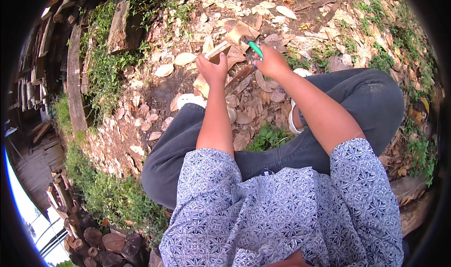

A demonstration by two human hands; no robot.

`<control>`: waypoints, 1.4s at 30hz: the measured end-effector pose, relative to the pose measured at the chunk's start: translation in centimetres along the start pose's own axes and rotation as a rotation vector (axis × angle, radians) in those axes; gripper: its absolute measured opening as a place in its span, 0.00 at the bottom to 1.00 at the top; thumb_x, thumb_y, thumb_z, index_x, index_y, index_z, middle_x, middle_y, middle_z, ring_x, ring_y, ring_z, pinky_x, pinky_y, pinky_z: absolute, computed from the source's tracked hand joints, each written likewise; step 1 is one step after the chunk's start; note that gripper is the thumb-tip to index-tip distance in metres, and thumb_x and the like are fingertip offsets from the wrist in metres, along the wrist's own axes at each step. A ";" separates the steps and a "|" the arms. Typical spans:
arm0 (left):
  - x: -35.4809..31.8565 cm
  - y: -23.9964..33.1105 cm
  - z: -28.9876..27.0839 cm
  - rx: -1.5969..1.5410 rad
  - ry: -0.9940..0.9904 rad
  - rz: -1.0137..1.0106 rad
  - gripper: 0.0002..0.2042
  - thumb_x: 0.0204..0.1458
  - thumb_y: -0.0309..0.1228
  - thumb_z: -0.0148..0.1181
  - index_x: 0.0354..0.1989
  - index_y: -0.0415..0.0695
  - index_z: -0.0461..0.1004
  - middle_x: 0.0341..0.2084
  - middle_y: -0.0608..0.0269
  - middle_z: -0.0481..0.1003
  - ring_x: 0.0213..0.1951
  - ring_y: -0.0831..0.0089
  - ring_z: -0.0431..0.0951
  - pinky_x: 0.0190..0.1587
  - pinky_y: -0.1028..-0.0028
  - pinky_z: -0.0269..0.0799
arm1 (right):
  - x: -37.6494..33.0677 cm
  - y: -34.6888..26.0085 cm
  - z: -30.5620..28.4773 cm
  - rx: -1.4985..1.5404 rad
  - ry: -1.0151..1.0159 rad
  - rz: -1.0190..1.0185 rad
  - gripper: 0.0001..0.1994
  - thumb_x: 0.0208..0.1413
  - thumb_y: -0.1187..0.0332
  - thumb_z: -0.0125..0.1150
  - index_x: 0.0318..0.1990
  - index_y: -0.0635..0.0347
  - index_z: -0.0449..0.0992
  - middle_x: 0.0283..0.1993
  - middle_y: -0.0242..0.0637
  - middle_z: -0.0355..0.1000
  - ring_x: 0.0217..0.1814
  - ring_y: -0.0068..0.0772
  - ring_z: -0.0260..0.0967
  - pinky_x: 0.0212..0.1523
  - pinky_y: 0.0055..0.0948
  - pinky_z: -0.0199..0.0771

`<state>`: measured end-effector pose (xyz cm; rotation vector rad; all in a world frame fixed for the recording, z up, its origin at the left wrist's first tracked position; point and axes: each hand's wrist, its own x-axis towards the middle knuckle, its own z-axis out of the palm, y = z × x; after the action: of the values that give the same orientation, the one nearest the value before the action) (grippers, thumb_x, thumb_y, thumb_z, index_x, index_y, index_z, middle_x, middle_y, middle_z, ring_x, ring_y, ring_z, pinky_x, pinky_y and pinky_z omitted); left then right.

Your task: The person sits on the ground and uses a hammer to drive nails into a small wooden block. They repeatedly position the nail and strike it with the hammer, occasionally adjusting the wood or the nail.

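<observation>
Floral-print shirt (286, 210); left hand (213, 70) curled around flat wooden block (219, 49), right hand (274, 62) around green-handled tool (255, 49).

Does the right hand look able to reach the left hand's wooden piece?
Probably yes: the right hand, gripping a green-handled tool, is close, and the gap to the wooden piece looks clear.

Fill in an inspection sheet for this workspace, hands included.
Surface: bare ground, littered with dry leaves.
Job's things: a wood piece and a green-handled tool, both held; the tool's exact type is unclear.
Clutter: leaves all round the work.
Left hand: closed on the wood piece.
Right hand: closed around the tool's handle.
Cables: thin dark lines at lower left, possibly wires; cannot tell.
Surroundings: planks and plants to the left, stacked logs at lower left.
</observation>
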<state>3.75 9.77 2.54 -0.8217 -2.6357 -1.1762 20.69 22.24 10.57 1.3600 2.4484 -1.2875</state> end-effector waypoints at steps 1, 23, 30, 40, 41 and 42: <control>0.7 0.7 0.0 -0.072 -0.007 -0.026 0.37 0.43 0.52 0.74 0.48 0.31 0.67 0.46 0.41 0.68 0.51 0.45 0.70 0.56 0.53 0.65 | -0.2 0.3 0.2 -0.004 -0.005 -0.006 0.09 0.54 0.65 0.65 0.42 0.53 0.76 0.43 0.43 0.77 0.48 0.47 0.76 0.47 0.45 0.75; 20.0 18.2 -19.8 -0.398 -0.423 0.190 0.26 0.69 0.51 0.42 0.45 0.36 0.72 0.41 0.62 0.73 0.46 0.72 0.68 0.56 0.71 0.62 | -0.9 -5.2 2.8 0.070 0.053 -0.094 0.09 0.54 0.74 0.59 0.43 0.56 0.78 0.46 0.47 0.77 0.50 0.51 0.76 0.50 0.48 0.75; 15.7 4.9 -19.4 -0.041 -0.771 0.046 0.31 0.64 0.61 0.41 0.53 0.41 0.60 0.49 0.43 0.72 0.54 0.59 0.71 0.60 0.62 0.62 | -0.3 -4.0 3.5 0.090 0.008 -0.143 0.11 0.53 0.68 0.66 0.44 0.53 0.78 0.41 0.46 0.78 0.46 0.50 0.77 0.47 0.46 0.76; 5.7 -6.7 -14.6 0.122 -1.039 0.081 0.64 0.23 0.58 0.83 0.64 0.36 0.46 0.53 0.26 0.70 0.56 0.38 0.75 0.60 0.57 0.70 | 2.3 -2.0 2.0 0.092 0.107 -0.268 0.10 0.52 0.68 0.68 0.40 0.58 0.76 0.32 0.41 0.79 0.37 0.41 0.79 0.39 0.38 0.76; 5.0 -7.4 -13.5 0.109 -1.065 0.075 0.65 0.23 0.58 0.83 0.65 0.35 0.46 0.55 0.26 0.69 0.57 0.38 0.74 0.61 0.57 0.69 | 2.8 -2.0 1.5 0.128 0.064 -0.201 0.10 0.53 0.68 0.68 0.40 0.58 0.76 0.33 0.40 0.79 0.37 0.39 0.80 0.39 0.37 0.76; 4.6 -7.8 -12.9 0.101 -1.093 0.073 0.66 0.22 0.58 0.83 0.65 0.35 0.45 0.57 0.26 0.68 0.58 0.38 0.73 0.63 0.57 0.69 | 3.5 -1.7 1.8 0.136 0.080 -0.219 0.10 0.53 0.68 0.68 0.40 0.58 0.76 0.33 0.40 0.79 0.37 0.38 0.80 0.39 0.36 0.77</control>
<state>-5.45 -1.83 7.88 -1.9397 -3.3225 -0.6151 16.69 22.91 9.03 1.2211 2.6717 -1.4990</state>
